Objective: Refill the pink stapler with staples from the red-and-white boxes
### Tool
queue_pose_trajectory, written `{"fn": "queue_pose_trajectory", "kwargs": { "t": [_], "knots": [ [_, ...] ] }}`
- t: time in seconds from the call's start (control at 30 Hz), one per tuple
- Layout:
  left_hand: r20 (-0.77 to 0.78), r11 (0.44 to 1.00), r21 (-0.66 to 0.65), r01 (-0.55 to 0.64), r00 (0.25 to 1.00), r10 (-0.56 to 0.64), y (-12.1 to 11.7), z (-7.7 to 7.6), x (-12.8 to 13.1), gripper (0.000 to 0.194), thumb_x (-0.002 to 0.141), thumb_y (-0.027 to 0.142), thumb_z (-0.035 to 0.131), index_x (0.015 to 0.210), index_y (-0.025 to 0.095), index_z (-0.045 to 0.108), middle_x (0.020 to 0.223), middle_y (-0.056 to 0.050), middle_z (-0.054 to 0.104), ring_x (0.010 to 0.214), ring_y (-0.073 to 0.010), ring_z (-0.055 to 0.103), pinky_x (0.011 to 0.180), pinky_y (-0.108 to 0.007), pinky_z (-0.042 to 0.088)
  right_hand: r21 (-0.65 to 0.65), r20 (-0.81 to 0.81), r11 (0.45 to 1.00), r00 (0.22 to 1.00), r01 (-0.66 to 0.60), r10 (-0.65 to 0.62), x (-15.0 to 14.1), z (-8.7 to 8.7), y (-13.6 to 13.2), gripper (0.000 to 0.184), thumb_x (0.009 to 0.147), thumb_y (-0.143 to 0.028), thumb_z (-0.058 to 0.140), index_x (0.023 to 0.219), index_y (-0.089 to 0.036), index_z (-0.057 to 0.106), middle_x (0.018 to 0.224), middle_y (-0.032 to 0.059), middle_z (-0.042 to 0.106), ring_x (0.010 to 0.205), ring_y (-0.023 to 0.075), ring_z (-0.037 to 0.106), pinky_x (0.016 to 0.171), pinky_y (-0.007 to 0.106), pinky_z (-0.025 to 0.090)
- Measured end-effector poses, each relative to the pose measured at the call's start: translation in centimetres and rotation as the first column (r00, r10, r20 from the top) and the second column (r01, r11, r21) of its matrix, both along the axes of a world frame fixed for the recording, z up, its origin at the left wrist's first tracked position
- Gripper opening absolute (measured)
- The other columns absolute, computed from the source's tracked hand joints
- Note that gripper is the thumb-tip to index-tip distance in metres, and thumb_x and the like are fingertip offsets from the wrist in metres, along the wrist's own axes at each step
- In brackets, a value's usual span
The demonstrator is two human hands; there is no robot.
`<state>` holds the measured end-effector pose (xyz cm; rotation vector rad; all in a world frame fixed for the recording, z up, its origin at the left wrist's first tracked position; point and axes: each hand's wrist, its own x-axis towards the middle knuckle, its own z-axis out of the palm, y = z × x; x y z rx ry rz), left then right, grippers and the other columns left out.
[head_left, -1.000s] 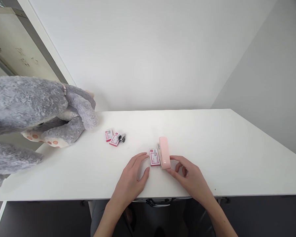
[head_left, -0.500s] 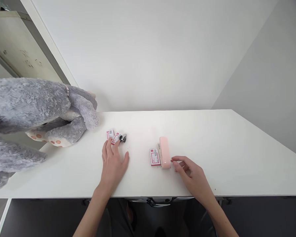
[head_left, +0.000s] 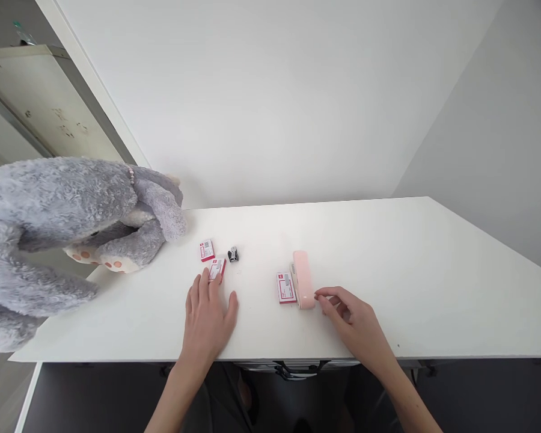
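My left hand (head_left: 207, 316) lies palm down on the white table, fingers spread, its fingertips on the near end of a small red-and-white box (head_left: 217, 268). Just beyond are a second such box (head_left: 206, 249) and a small black-and-silver clip-like item (head_left: 233, 254). A pink stapler (head_left: 303, 279) lies at the middle, with another red-and-white box (head_left: 286, 287) against its left side. Close to the stapler's near right end, my right hand (head_left: 349, 316) pinches thumb and forefinger together; anything between them is too small to make out.
A big grey plush toy (head_left: 72, 198) sits over the table's left end. Behind the table (head_left: 410, 270) rises a white wall (head_left: 275, 120). A tiny dark speck (head_left: 398, 346) lies near the front edge, right of my right hand.
My left hand has drawn one small box towards me, away from the other box and the black-and-silver item. My right hand keeps its pinch beside the stapler. The view has shifted slightly.
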<state>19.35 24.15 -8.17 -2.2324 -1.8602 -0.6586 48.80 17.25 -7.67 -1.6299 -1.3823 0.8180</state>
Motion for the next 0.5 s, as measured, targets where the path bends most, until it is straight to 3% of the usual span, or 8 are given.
{"fn": "queue_pose_trajectory", "kwargs": {
  "t": [0.13,0.37,0.5],
  "knots": [
    [0.039,1.0,0.029,-0.001,0.999,-0.001,-0.7,0.4,-0.7,0.033,0.1,0.039,0.047,0.12,0.014,0.055,0.148,-0.025,0.053,0.139,-0.0402,0.051,0.108,-0.061,0.047,-0.003,-0.001,1.0,1.0,-0.009,0.009,0.1,-0.3,0.1,0.038,0.099,-0.058,0.051,0.105,-0.028,0.072,0.084,0.0034,0.069,0.068,0.019,0.056,0.061,0.03,0.047],
    [0.031,0.998,-0.023,-0.063,0.997,0.064,-0.3,2.2,-1.3,0.033,0.101,0.037,0.042,0.122,0.016,0.055,0.119,-0.018,0.07,0.116,-0.0375,0.066,0.1,-0.058,0.051,0.014,-0.005,1.0,1.0,-0.01,0.01,0.1,0.0,0.1,0.036,0.099,-0.057,0.051,0.104,-0.027,0.072,0.084,0.0027,0.069,0.066,0.0178,0.054,0.061,0.03,0.047],
    [0.078,0.997,-0.007,-0.082,0.994,0.083,-0.8,2.6,-0.9,0.038,0.102,0.039,0.043,0.128,0.015,0.054,0.118,-0.018,0.07,0.112,-0.0387,0.067,0.096,-0.058,0.052,0.035,-0.005,0.999,1.0,-0.007,0.007,0.0,0.4,0.0,0.039,0.099,-0.058,0.052,0.102,-0.026,0.073,0.083,0.0036,0.07,0.065,0.0181,0.055,0.06,0.03,0.047]
  ]
}}
